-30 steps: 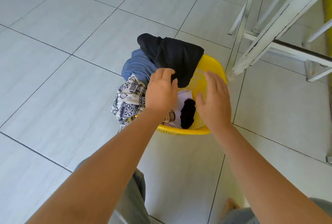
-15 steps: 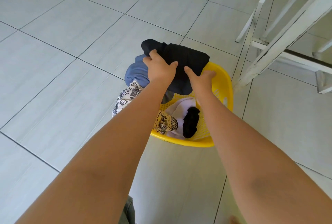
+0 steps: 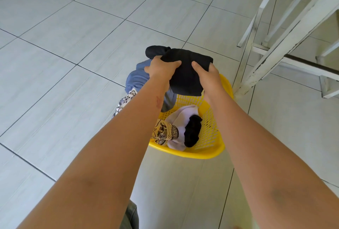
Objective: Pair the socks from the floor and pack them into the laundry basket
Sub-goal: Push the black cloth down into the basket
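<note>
Both hands — left hand (image 3: 161, 67), right hand (image 3: 208, 74) — clutch the black garment (image 3: 185, 74) at the laundry basket (image 3: 201, 153)'s 12 o'clock rim; packing step — next, likely press it inside.

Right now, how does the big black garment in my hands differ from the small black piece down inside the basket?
The big black garment is large, gripped by the left hand and right hand, and drapes over the yellow basket rim. The small black piece is much smaller, untouched, and lies inside on a white cloth. Both are plain black fabric.
</note>
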`<control>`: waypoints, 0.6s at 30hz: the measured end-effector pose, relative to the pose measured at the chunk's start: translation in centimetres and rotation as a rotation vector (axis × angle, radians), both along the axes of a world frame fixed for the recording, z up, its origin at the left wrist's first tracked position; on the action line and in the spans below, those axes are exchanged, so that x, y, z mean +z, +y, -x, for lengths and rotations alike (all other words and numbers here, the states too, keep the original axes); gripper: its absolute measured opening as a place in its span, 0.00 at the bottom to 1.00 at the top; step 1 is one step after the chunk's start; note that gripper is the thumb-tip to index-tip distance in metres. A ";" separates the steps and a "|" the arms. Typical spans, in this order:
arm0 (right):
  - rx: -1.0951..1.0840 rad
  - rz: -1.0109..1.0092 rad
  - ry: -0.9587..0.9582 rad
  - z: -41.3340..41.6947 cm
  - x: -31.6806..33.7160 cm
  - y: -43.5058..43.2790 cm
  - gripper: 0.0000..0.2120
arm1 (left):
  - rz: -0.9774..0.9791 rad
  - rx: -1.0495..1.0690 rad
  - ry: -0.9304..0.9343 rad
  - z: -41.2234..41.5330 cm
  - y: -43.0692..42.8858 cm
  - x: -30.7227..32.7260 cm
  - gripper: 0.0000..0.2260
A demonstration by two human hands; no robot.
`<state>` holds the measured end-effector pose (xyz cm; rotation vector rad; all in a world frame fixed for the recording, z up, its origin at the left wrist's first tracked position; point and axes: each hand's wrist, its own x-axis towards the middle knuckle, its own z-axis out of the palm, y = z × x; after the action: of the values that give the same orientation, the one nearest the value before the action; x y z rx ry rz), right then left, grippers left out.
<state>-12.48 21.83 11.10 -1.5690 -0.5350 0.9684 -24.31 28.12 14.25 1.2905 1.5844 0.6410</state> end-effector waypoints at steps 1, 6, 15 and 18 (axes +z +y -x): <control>0.010 -0.017 -0.004 0.0 0.4 0.0 0.19 | -0.001 0.014 -0.049 0.0 0.2 0.1 0.28; 0.048 -0.081 -0.040 -0.5 1.9 0.2 0.21 | 0.093 0.053 -0.421 -0.1 -0.1 1.9 0.25; 0.062 0.121 -0.357 -0.4 4.2 -3.2 0.26 | 0.023 -0.007 -0.644 0.9 -0.7 2.3 0.17; -0.095 0.318 -0.806 -0.4 5.1 -5.6 0.36 | -0.033 -0.059 -0.639 1.4 -1.3 1.5 0.18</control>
<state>-12.09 16.25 16.20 -2.2497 -0.8729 0.3161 -25.74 26.86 15.78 1.0104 1.0096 0.9330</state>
